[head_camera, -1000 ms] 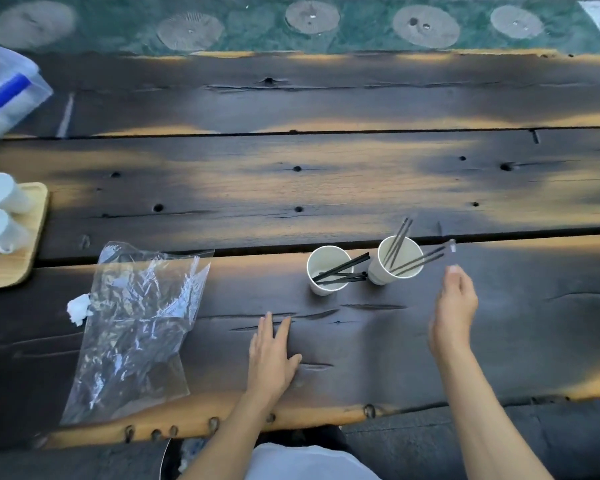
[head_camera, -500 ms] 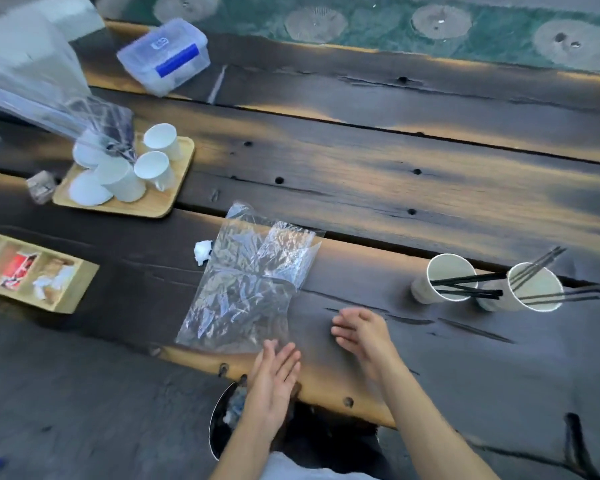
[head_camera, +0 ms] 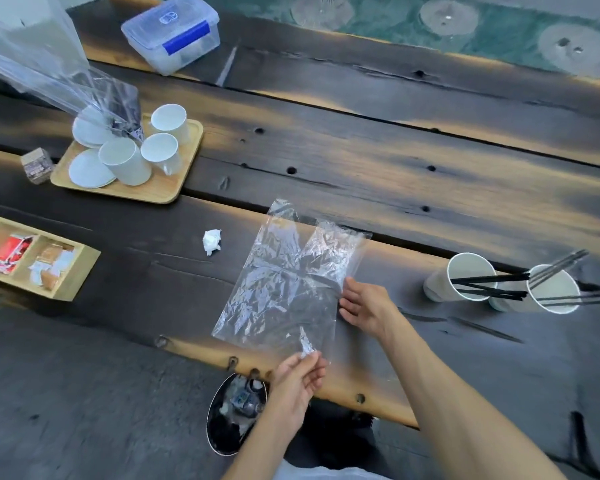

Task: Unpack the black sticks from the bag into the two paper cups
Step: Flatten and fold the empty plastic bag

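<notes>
A clear, crinkled plastic bag (head_camera: 288, 282) lies flat near the table's front edge; no sticks show inside it. My left hand (head_camera: 297, 382) pinches the bag's near corner. My right hand (head_camera: 366, 306) touches the bag's right edge with fingers spread. Two white paper cups stand at the right: the left cup (head_camera: 461, 277) and the right cup (head_camera: 548, 289). Black sticks (head_camera: 489, 285) lean out of both cups, pointing right.
A wooden tray (head_camera: 160, 188) with white cups and lids sits at the left, a clear bag leaning over it. A divided wooden box (head_camera: 66, 282) holds sachets. A crumpled white paper (head_camera: 211, 241), a lidded plastic container (head_camera: 172, 36) and a black bin (head_camera: 232, 414) below the edge are nearby.
Both hands moved left from beside the cups to the bag. My left hand has taken hold of its near corner and my right hand has reached its right edge. The view swung left.
</notes>
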Demonstrator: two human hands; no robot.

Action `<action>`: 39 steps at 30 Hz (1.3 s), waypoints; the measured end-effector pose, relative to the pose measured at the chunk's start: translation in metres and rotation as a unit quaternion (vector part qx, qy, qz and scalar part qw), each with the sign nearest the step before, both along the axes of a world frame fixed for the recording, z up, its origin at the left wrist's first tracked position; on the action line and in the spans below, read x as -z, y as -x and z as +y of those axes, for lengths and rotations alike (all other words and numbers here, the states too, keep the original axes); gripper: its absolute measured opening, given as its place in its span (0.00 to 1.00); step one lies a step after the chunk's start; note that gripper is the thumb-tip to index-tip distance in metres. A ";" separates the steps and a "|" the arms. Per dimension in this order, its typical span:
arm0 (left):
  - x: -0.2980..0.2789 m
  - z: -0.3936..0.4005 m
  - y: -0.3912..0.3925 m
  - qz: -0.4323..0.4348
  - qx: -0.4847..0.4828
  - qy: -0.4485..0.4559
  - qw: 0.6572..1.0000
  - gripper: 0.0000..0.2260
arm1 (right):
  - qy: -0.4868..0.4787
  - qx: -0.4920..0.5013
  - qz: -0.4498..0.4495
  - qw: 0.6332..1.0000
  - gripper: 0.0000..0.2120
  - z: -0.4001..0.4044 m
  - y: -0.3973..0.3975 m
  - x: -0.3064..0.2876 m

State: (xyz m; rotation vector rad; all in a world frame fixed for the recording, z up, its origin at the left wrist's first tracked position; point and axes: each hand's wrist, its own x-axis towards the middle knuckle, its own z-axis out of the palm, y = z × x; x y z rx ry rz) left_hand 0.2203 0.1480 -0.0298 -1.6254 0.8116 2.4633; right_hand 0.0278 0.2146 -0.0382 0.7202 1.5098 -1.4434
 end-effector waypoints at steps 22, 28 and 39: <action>-0.001 -0.063 0.097 -0.097 0.341 0.532 0.769 0.03 | -0.181 -0.135 0.189 0.956 0.13 0.064 0.048 0.025; 0.038 -0.095 0.104 -0.173 0.458 0.527 0.694 0.11 | -0.289 -0.145 0.202 0.925 0.06 0.068 0.059 0.040; 0.036 -0.140 0.160 -0.190 0.351 0.558 0.727 0.09 | -0.221 -0.098 0.213 0.947 0.04 0.045 0.104 0.032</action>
